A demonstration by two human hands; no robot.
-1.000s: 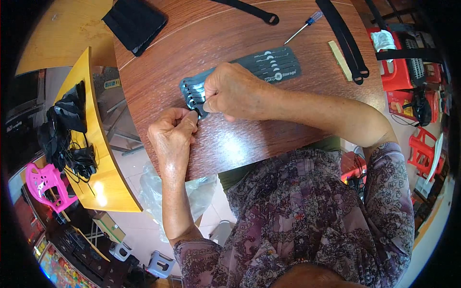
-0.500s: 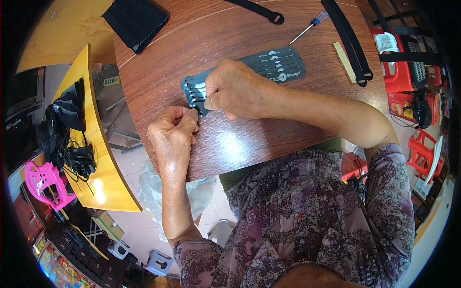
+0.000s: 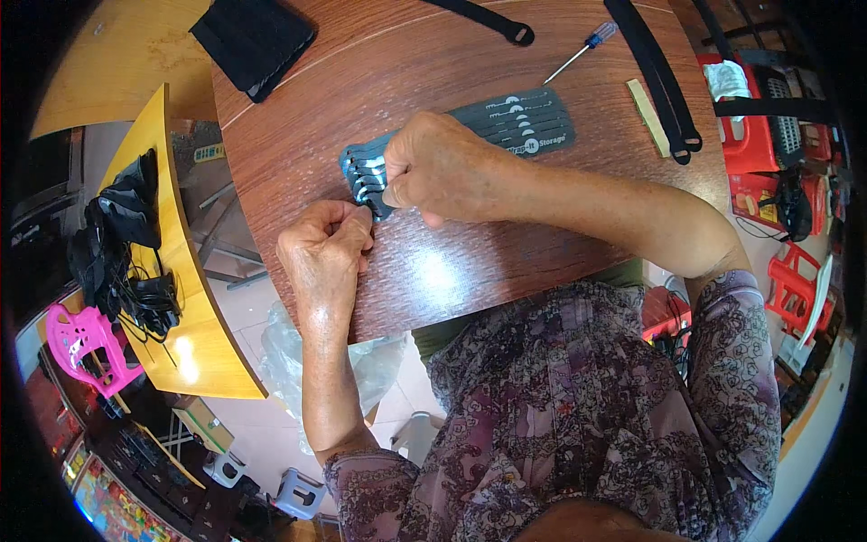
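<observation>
A dark grey sheet of flat hook-and-loop straps [image 3: 533,122] lies on the brown wooden table [image 3: 479,271], its straps side by side with pale print at the far end. At its near left corner, the fingers of my left hand [image 3: 323,253] are pinched on a strap end. My right hand [image 3: 452,172] rests over the sheet's left part, curled closed, thumb and fingertips against the strap ends. What exactly sits between the right fingertips is hidden. Between the two hands the strap ends look slightly raised and shiny.
Beyond the sheet are a screwdriver [image 3: 578,56], a black looped strap [image 3: 479,13], long black straps [image 3: 652,72] and a yellowish strip [image 3: 647,117]. Folded black fabric [image 3: 255,45] lies far left. A yellow board [image 3: 185,298] with black bags and cables stands left of the table's edge.
Almost nothing differs. My right fingertips have shifted very slightly left along the strap ends, and my left hand stays at the corner.
</observation>
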